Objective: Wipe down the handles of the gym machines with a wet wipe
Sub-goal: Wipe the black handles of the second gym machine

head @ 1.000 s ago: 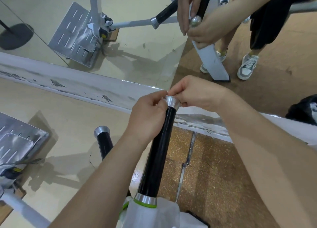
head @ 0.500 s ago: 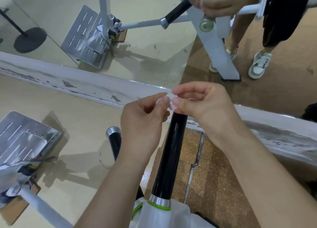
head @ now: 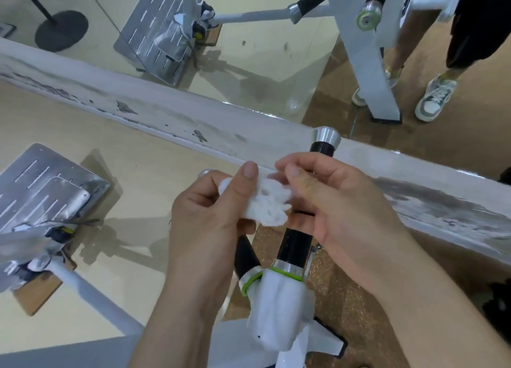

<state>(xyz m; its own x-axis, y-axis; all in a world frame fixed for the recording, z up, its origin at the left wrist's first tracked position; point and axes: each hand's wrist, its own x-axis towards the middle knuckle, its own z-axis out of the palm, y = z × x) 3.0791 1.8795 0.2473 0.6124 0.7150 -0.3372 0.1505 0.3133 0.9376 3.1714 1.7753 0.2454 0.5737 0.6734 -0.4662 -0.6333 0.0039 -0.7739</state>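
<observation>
**Wipe bunched up between both hands, handle waiting underneath**

Start with the big piece: the white machine frame (head: 279,306) sits low in the head view, and out of it rises the handle (head: 297,246), a black bar (rigid, smooth, probably a bit slick once damp). Its long axis runs from the green-ringed collar near the person up and away toward the mirror ledge (head: 166,110), leaning slightly right, with the chrome end cap (head: 326,138) at the far tip. A second handle (head: 246,257) angles off to the left, mostly hidden.

Now the hands. The left hand (head: 210,218) has its thumb pressed on top of the wet wipe (head: 265,201) with the fingers curled beneath. The right hand (head: 340,204) pinches the wipe's other edge between thumb and fingertips. Whether that hand also touches the bar behind it, I cannot tell.

The wipe itself is crumpled, held in front of the handle's middle. It looks light, limp and soggy, so it should mould readily round the bar. Best hold, I'd say: spread it flat in one palm and wrap.
</observation>
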